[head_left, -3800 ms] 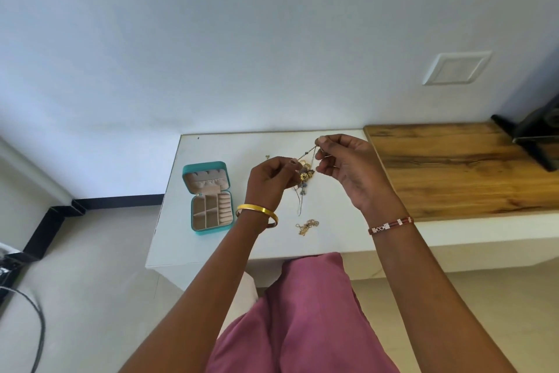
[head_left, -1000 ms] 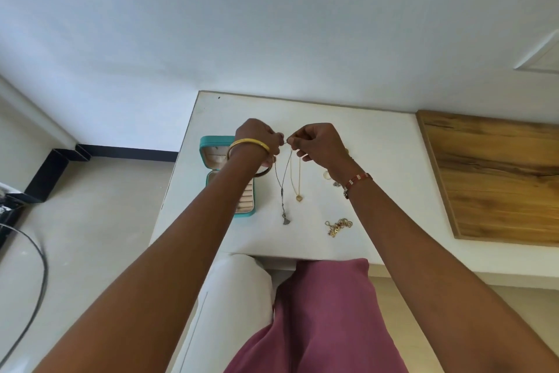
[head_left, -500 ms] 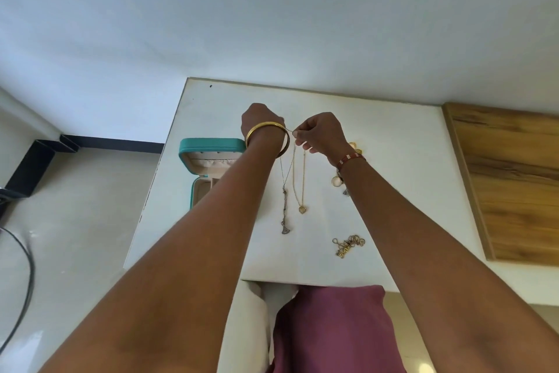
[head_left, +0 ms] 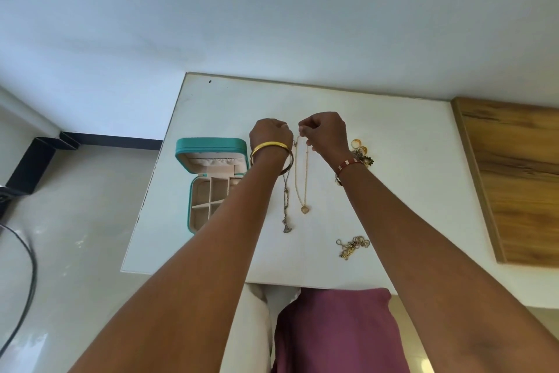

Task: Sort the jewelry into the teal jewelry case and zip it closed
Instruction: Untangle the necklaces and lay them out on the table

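Currently, a gold heart-pendant necklace [head_left: 303, 191] is laid lengthwise on the white table [head_left: 408, 161], pendant toward the near edge, its far end pinched by the curled right hand [head_left: 325, 133]. A darker chain necklace [head_left: 286, 206] is laid parallel beside it, its upper end hidden under the curled left hand [head_left: 269, 133]; that grip cannot be confirmed. The teal jewelry case [head_left: 211, 179] is stood open at the left edge. Rings [head_left: 360, 150] and a gold chain cluster [head_left: 352, 247] are kept right, bare tabletop between.

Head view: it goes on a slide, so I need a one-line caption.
Both hands, left and right, pinch necklace chains stretched on a white table, beside the open teal case.
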Action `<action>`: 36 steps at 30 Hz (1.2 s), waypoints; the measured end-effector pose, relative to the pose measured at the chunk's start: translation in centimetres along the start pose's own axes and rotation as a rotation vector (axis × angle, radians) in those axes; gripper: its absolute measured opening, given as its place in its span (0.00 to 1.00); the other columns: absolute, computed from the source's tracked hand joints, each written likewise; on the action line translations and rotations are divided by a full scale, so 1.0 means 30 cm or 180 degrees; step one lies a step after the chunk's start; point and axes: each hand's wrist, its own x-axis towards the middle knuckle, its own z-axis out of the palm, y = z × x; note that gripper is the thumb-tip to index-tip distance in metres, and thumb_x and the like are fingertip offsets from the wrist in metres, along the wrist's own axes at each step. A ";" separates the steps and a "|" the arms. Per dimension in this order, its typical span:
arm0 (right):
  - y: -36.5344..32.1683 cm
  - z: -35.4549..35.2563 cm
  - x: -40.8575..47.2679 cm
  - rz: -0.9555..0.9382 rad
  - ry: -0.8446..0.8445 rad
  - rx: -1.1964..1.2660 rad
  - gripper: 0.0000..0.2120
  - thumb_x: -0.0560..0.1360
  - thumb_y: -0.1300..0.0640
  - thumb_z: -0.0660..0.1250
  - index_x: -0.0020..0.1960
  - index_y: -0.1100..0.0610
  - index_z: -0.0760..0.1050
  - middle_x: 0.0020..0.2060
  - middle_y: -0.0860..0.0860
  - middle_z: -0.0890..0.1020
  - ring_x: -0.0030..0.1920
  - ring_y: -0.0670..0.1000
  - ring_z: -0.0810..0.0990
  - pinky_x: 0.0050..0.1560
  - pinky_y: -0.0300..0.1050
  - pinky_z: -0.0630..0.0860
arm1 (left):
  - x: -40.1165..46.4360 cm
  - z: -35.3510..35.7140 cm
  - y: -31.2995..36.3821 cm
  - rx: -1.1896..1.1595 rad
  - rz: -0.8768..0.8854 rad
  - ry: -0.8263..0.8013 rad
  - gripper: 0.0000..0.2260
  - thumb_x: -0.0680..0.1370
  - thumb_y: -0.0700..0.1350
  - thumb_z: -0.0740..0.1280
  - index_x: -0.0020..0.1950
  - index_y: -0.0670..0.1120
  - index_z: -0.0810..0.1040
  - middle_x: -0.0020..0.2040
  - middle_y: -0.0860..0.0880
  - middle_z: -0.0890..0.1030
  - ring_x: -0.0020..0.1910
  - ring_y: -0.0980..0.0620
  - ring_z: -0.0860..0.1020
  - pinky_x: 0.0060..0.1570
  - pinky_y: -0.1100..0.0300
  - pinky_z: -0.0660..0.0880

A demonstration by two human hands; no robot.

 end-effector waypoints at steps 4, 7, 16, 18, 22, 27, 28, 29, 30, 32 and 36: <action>0.008 -0.043 -0.111 -0.0021 0.0186 0.0282 0.07 0.73 0.66 0.66 0.48 0.65 0.81 0.43 0.59 0.84 0.37 0.51 0.78 0.42 0.44 0.76 | -0.090 -0.006 -0.022 -0.0398 0.0148 -0.0090 0.11 0.77 0.39 0.61 0.54 0.41 0.81 0.52 0.42 0.83 0.52 0.44 0.80 0.58 0.54 0.75; 0.027 -0.084 -0.224 0.0095 0.0233 0.0482 0.06 0.73 0.66 0.65 0.47 0.64 0.80 0.37 0.57 0.82 0.31 0.47 0.77 0.32 0.35 0.74 | -0.173 -0.002 -0.055 -0.0514 0.0174 -0.0216 0.11 0.76 0.38 0.61 0.51 0.41 0.82 0.50 0.42 0.83 0.50 0.44 0.81 0.57 0.52 0.76; 0.229 -0.231 -0.535 0.0769 0.0652 0.0950 0.06 0.73 0.66 0.65 0.47 0.62 0.81 0.35 0.54 0.80 0.31 0.47 0.76 0.31 0.35 0.73 | -0.435 0.089 -0.212 -0.0452 0.0072 -0.0665 0.11 0.76 0.36 0.59 0.48 0.42 0.82 0.47 0.41 0.83 0.42 0.48 0.79 0.50 0.55 0.77; 0.276 -0.238 -0.573 0.0777 0.0612 0.0774 0.06 0.73 0.67 0.66 0.46 0.63 0.81 0.36 0.53 0.81 0.34 0.47 0.76 0.35 0.35 0.73 | -0.472 0.119 -0.226 -0.0362 0.0045 -0.0786 0.11 0.76 0.36 0.59 0.49 0.41 0.81 0.48 0.41 0.83 0.42 0.48 0.79 0.50 0.56 0.77; 0.326 -0.216 -0.605 0.0565 0.0352 0.0012 0.09 0.72 0.67 0.66 0.50 0.61 0.81 0.43 0.52 0.81 0.40 0.48 0.75 0.40 0.32 0.69 | -0.516 0.159 -0.237 -0.0132 0.0041 -0.0893 0.11 0.76 0.37 0.60 0.50 0.42 0.82 0.49 0.42 0.83 0.49 0.45 0.81 0.55 0.55 0.76; 0.361 -0.176 -0.609 0.0169 0.0211 -0.1266 0.12 0.75 0.65 0.62 0.56 0.61 0.78 0.51 0.59 0.76 0.50 0.57 0.77 0.47 0.44 0.72 | -0.536 0.171 -0.259 0.0113 0.0126 -0.0881 0.11 0.76 0.38 0.61 0.53 0.42 0.81 0.53 0.43 0.82 0.51 0.46 0.80 0.58 0.57 0.74; 0.366 -0.169 -0.610 0.0057 0.0223 -0.1449 0.10 0.75 0.67 0.61 0.54 0.62 0.78 0.50 0.59 0.76 0.49 0.58 0.77 0.44 0.45 0.72 | -0.539 0.173 -0.264 0.0177 0.0153 -0.0876 0.11 0.77 0.38 0.61 0.54 0.43 0.81 0.54 0.44 0.82 0.52 0.46 0.80 0.58 0.57 0.74; 0.367 -0.164 -0.612 -0.0022 0.0239 -0.1577 0.09 0.75 0.68 0.61 0.51 0.63 0.77 0.48 0.59 0.76 0.48 0.59 0.77 0.42 0.46 0.72 | -0.541 0.173 -0.270 0.0239 0.0181 -0.0866 0.11 0.77 0.38 0.61 0.54 0.43 0.81 0.54 0.44 0.82 0.52 0.46 0.79 0.59 0.58 0.73; 0.367 -0.160 -0.611 -0.0060 0.0242 -0.1663 0.08 0.74 0.69 0.60 0.49 0.64 0.77 0.47 0.59 0.76 0.47 0.59 0.77 0.40 0.46 0.71 | -0.542 0.173 -0.275 0.0287 0.0203 -0.0851 0.11 0.77 0.38 0.61 0.55 0.43 0.81 0.54 0.44 0.82 0.53 0.46 0.79 0.59 0.58 0.73; 0.365 -0.159 -0.609 -0.0068 0.0206 -0.1729 0.07 0.74 0.69 0.60 0.48 0.64 0.75 0.48 0.59 0.75 0.47 0.59 0.76 0.39 0.46 0.69 | -0.547 0.175 -0.278 0.0343 0.0228 -0.0835 0.11 0.77 0.39 0.61 0.56 0.43 0.80 0.56 0.44 0.81 0.53 0.47 0.78 0.59 0.59 0.72; 0.350 -0.172 -0.605 -0.0003 0.0154 -0.1279 0.05 0.75 0.65 0.62 0.49 0.64 0.76 0.48 0.59 0.78 0.48 0.57 0.77 0.44 0.44 0.70 | -0.560 0.171 -0.272 0.0432 0.0291 -0.0892 0.12 0.77 0.39 0.61 0.58 0.43 0.79 0.59 0.45 0.80 0.56 0.49 0.77 0.56 0.66 0.68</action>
